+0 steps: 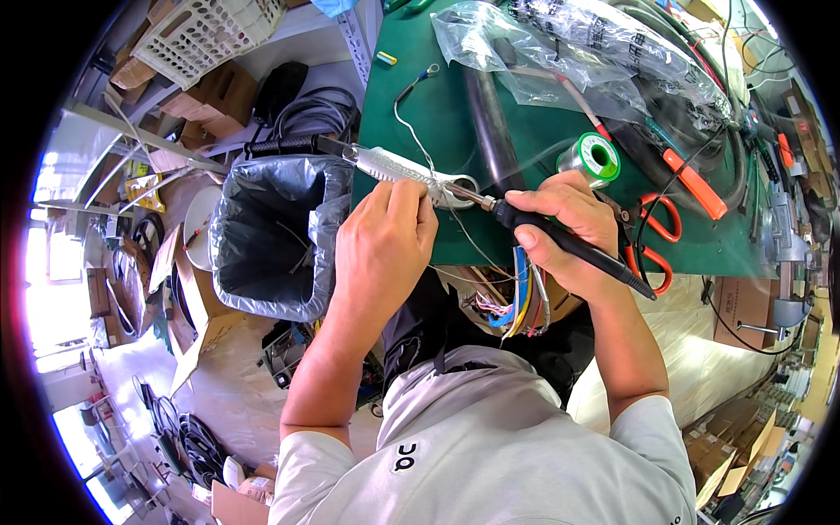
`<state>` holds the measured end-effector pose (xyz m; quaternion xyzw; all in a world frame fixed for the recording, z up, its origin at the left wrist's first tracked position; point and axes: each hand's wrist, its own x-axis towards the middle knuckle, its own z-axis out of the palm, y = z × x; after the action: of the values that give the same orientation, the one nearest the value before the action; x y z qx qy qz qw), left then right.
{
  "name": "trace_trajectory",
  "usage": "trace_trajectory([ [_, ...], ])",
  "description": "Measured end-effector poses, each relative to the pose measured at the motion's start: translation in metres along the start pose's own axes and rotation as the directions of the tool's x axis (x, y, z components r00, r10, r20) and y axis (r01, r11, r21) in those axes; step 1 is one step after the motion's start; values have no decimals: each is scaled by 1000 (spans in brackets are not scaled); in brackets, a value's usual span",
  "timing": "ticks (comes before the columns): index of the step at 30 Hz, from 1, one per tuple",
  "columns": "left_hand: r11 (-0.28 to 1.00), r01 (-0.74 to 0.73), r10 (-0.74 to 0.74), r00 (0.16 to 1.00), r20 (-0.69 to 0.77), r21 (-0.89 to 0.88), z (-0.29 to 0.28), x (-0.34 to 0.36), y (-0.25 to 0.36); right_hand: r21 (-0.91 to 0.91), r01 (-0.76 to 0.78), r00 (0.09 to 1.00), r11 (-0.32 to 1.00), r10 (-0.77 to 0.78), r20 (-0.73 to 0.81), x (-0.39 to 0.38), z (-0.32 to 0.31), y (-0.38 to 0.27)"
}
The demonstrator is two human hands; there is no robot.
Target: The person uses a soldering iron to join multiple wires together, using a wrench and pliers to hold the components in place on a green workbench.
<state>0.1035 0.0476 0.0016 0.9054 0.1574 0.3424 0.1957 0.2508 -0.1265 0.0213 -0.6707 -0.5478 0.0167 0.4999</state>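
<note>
Holding a soldering iron over the near edge of a green table, the person's right hand has thumb and fingers closed around its black handle. The metal tip points left, toward the left hand, whose fingertips are bunched together by a silver tool with a ringed end. A thin pale wire runs down the table to those fingertips; whether they pinch the wire, the tool or both cannot be told.

The iron looks light and stiff, best held by the handle, as its metal end may be hot. The wire seems thin and floppy, easily bent, and probably steadiest when pinched close to the iron's tip. The silver tool looks rigid and perhaps slippery.

Beyond the right hand stands a solder spool; orange-handled scissors lie just to its right. A bundle of coloured wires hangs below the table edge, and a lined bin stands to the left
</note>
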Motion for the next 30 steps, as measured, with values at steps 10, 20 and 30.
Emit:
trace_trajectory([
  [10,1000,-4,4,1000,11,6,0,1,0,9,-12,1000,1000,12,-3,-1,-1,0],
  [20,1000,2,-2,1000,5,-5,-1,0,0,41,-15,999,999,17,-51,-3,0,2],
  [30,1000,13,-12,999,33,-29,1,1,2,33,-25,999,999,26,-46,-3,0,0],
])
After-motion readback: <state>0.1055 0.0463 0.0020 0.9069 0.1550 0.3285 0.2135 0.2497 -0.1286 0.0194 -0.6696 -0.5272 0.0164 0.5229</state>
